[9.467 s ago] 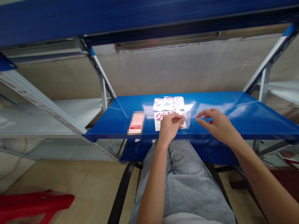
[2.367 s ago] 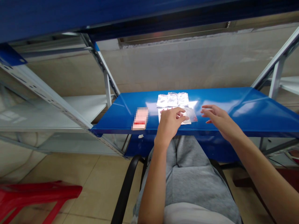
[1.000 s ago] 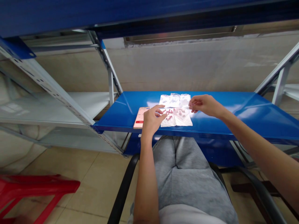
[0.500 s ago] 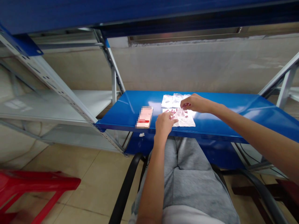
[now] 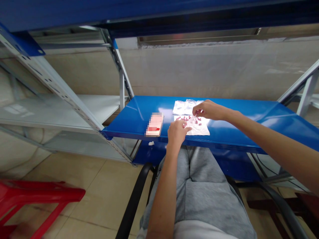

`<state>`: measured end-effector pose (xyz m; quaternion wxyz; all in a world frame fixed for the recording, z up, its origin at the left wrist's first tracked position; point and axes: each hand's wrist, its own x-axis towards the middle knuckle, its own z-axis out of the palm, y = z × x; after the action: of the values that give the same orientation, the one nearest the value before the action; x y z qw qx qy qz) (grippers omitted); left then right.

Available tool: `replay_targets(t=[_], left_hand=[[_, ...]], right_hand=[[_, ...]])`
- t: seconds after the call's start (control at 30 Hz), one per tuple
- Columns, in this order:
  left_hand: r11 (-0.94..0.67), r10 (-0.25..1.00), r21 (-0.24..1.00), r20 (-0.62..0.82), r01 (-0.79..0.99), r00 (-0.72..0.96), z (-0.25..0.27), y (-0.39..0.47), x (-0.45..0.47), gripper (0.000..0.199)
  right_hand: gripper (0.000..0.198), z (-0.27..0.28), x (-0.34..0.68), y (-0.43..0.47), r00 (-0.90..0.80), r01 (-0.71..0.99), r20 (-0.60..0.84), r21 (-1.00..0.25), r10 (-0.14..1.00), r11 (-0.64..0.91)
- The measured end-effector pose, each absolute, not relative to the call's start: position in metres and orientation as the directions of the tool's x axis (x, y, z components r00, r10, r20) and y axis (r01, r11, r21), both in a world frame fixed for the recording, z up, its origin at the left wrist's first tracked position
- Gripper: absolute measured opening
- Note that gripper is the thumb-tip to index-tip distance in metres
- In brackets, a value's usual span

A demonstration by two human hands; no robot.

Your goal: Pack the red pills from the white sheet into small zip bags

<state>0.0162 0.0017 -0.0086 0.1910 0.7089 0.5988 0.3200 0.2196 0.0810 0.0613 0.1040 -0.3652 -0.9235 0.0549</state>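
Note:
A white sheet [image 5: 203,130] lies on the blue shelf top, with several small pinkish-red pieces [image 5: 186,118] scattered over it. My right hand [image 5: 205,109] is over the sheet's far right part, its fingertips pinched on what looks like a small clear plastic bag [image 5: 192,121]. That bag hangs down toward the sheet; its outline is faint. At the sheet's left edge rests my left hand [image 5: 175,131], thumb and fingers apart, beside the bag's lower end. Whether it touches the bag is hard to see. Behind the sheet lie clear-white plastic packets [image 5: 179,108], partly behind my right hand.
A phone [image 5: 155,125] with a lit, partly blurred screen lies left of the sheet. Metal uprights [image 5: 57,83] frame the shelf, and a blue upper shelf [image 5: 159,16] overhangs it. A red plastic stool [image 5: 40,194] stands on the floor at left. Chair armrests [image 5: 134,199] flank my legs.
My left hand has shifted slightly right, its thumb a little further over the sheet. My right hand keeps its pinch in nearly the same place. The view has moved slightly.

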Motion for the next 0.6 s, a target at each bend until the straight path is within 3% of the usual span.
replay_targets(t=[0.23,0.6], left_hand=[[-0.188,0.974,0.638,0.22,0.747,0.057,-0.013,0.004,0.017,0.021],[-0.129,0.977,0.62,0.214,0.774,-0.008,-0.025,0.008,0.022,0.013]], right_hand=[[0.016,0.064,0.219,0.083,-0.709,0.688,0.097,-0.124,0.699,0.715],[0.016,0.063,0.221,0.082,-0.668,0.709,0.11,-0.205,0.736,0.674]])
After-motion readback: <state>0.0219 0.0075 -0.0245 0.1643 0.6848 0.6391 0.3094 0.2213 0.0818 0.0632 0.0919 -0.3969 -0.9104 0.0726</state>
